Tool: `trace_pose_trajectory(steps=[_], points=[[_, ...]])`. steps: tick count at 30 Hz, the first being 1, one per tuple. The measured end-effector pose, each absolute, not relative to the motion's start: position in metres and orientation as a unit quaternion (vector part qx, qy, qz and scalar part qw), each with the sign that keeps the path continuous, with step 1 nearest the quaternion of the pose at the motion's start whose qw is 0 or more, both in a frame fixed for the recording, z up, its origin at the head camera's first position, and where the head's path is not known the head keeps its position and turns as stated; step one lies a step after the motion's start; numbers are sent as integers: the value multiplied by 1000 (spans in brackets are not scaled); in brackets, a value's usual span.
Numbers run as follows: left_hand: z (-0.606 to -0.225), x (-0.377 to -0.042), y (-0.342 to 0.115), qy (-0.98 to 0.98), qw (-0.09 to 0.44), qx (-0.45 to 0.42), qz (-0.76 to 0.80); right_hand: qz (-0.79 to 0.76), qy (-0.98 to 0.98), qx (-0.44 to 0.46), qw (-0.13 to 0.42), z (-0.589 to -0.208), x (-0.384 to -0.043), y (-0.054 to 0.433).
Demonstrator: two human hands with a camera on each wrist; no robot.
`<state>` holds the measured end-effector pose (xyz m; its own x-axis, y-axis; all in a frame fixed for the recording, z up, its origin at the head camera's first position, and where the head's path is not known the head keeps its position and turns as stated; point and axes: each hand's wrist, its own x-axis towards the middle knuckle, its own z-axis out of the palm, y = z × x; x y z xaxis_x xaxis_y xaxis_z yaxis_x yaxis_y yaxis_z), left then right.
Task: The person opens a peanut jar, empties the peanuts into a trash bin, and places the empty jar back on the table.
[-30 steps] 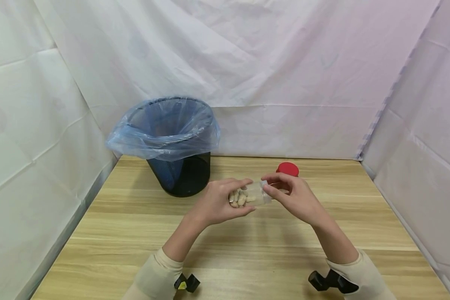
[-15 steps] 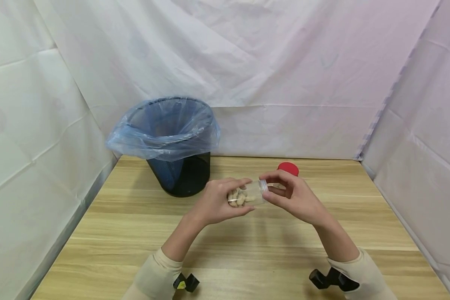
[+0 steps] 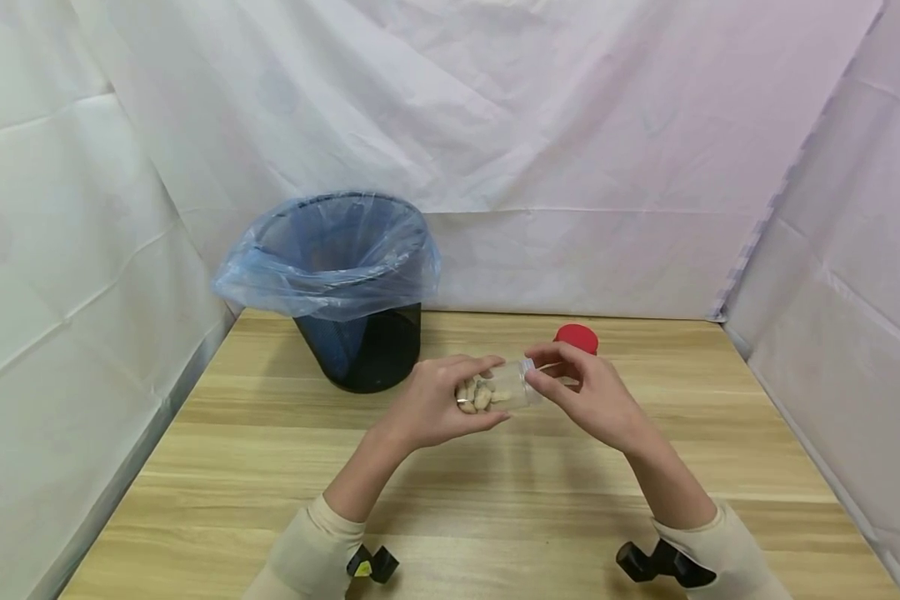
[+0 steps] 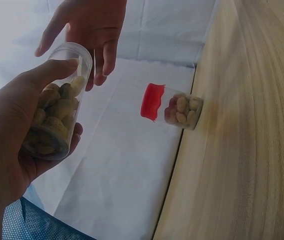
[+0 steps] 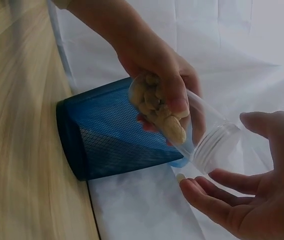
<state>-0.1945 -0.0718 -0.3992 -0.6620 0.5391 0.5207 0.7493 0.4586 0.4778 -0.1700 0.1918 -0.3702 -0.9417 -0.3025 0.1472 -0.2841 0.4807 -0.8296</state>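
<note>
While the left hand [image 3: 433, 404] is holding a clear jar [image 3: 508, 383] above the tabletop [image 3: 450, 517], to the right of the lined mesh bin [image 3: 330, 342] and nearer the wearer, the right hand [image 3: 594, 396] is working at its ridged neck [image 5: 216, 142]. The left thumb and fingers are curling round the body from opposite sides, gripping it; pale nut-like pieces [image 3: 483, 399] are lying toward the base, which is pointing binward, and the neck is facing away from the bin. The right thumb and fingers are standing apart about the neck; whether they are pinching it or merely hovering at it, one cannot tell, nor whether a transparent cap is covering the mouth. A second jar [image 4: 174, 107], with a red lid [image 3: 577, 337], is standing upright on the tabletop, farther to the right of the bin, with similar pieces showing through its wall. The step in hand is, by judgement, one of handling the jar's mouth, with the left hand serving as the brace. The next move is probably calling for the right fingertips to be bearing evenly on the neck, and for the jar to be staying near its present slant, lest loose pieces be sliding mouthward.
</note>
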Motion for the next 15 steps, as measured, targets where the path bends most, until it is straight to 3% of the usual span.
trace_pose_trajectory(steps=[8,15], points=[[-399,-195,-72,-843,147,-385,-347,-487,858,-163,9,-371,-169,192],[-400,-195,-73,-841,148,-380,-355,-555,802,-218,27,-374,-172,194]])
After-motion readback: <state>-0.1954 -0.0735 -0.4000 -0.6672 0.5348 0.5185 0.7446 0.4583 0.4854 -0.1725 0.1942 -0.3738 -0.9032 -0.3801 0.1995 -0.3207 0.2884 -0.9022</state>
